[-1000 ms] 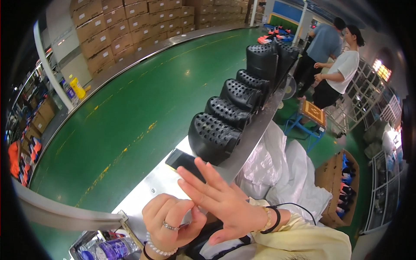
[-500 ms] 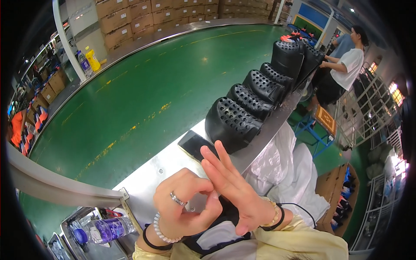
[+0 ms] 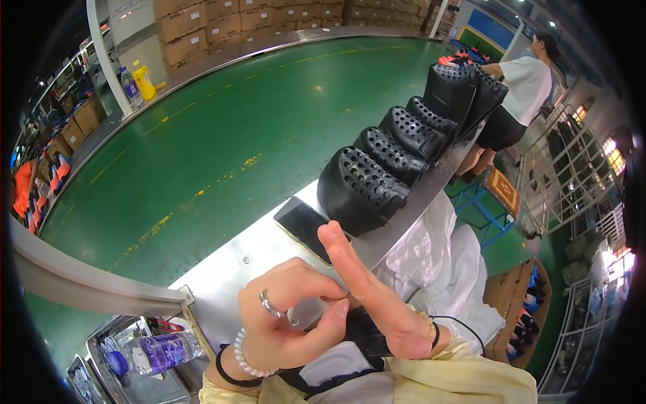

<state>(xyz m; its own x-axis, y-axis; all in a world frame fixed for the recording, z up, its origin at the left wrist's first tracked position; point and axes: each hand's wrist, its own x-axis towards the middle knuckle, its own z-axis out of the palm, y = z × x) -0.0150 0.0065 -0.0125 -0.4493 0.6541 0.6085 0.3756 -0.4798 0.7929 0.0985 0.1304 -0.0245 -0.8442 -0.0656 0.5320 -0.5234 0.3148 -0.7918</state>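
Bottle [image 3: 160,353], purple label [image 3: 173,351], white-labelled cartons [image 3: 223,28], left hand [image 3: 282,340] beside right hand [image 3: 378,301]

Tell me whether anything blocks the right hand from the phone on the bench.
Nothing visible stands between the right hand and the phone, though depth is hard to judge. The nearest black clog stands beside the phone, off that line.

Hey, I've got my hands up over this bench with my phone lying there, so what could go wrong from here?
Your phone lies by the edge of the metal bench, just beyond your right hand; a stray nudge might push it off.
The nearest black clog stands close beside the phone, so bumping it could disturb the others.
The ring on your left hand might catch on something.
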